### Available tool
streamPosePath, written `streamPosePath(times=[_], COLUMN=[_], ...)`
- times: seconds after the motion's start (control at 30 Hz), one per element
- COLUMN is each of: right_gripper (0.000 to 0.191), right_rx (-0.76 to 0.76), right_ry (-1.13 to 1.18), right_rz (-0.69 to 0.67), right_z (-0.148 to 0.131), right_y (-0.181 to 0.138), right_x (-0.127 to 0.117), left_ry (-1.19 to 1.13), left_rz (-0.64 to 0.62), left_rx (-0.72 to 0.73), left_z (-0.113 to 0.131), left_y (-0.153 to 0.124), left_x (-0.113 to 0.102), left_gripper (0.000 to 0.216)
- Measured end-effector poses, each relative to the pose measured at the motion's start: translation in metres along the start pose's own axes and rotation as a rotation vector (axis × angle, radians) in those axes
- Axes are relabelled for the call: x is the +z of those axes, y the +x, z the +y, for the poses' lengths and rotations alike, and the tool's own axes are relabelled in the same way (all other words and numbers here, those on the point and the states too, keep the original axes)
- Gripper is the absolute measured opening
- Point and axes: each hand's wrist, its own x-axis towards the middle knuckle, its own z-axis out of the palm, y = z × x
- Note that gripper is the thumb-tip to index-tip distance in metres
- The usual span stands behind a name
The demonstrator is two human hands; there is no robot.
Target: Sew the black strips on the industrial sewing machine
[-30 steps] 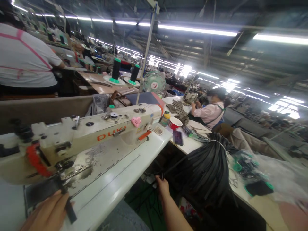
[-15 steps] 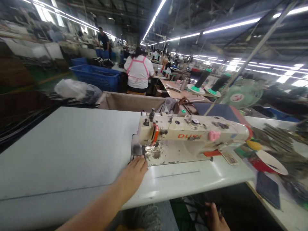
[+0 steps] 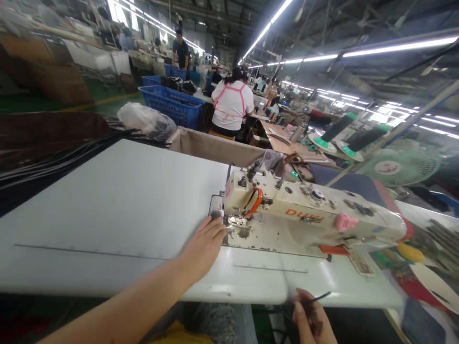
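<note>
A cream sewing machine [image 3: 308, 215] stands on a white table [image 3: 107, 215]. My left hand [image 3: 202, 246] lies flat on the table, fingers stretched out, with the fingertips at the edge of the needle plate [image 3: 236, 229] under the machine's head. My right hand [image 3: 311, 320] is below the table's front edge at the bottom of the view, fingers closed in a pinch on a thin black strip [image 3: 319, 298] that sticks out to the right.
Black strips [image 3: 53, 162] hang over the table's left side beside a clear plastic bag [image 3: 145, 119]. Blue crates [image 3: 172, 102] and a person in a white top [image 3: 231, 102] sit beyond. Thread cones [image 3: 335, 131] and a fan [image 3: 398, 167] stand at the right.
The view has swung left from the right-hand bench to the white table. My left hand stays by the needle plate. My right hand has risen toward the table edge, pinching a black strip.
</note>
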Motion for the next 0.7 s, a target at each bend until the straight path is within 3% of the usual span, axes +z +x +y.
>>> streamPosePath(times=[0.17, 0.27, 0.37, 0.57, 0.7], right_gripper=[0.043, 0.037, 0.043, 0.052, 0.054], right_rx=[-0.407, -0.591, -0.523, -0.131, -0.137], right_ry=[-0.169, -0.283, -0.313, -0.114, -0.087], right_rz=[-0.151, -0.196, -0.202, -0.299, -0.34], right_z=[0.001, 0.008, 0.005, -0.024, -0.043], right_y=[0.005, 0.01, 0.007, -0.011, -0.015], right_x=[-0.001, -0.005, -0.004, 0.012, 0.02], left_ry=[-0.047, -0.07, -0.092, -0.188, -0.313], left_rz=[-0.019, -0.051, -0.093, -0.091, -0.025], left_rx=[-0.092, -0.13, -0.151, -0.19, -0.247], left_z=[0.0, 0.0, 0.0, -0.002, -0.017], left_y=[0.007, 0.009, 0.01, 0.01, 0.015], left_x=[-0.004, -0.007, -0.01, -0.009, -0.001], left_gripper=[0.032, 0.033, 0.033, 0.033, 0.029])
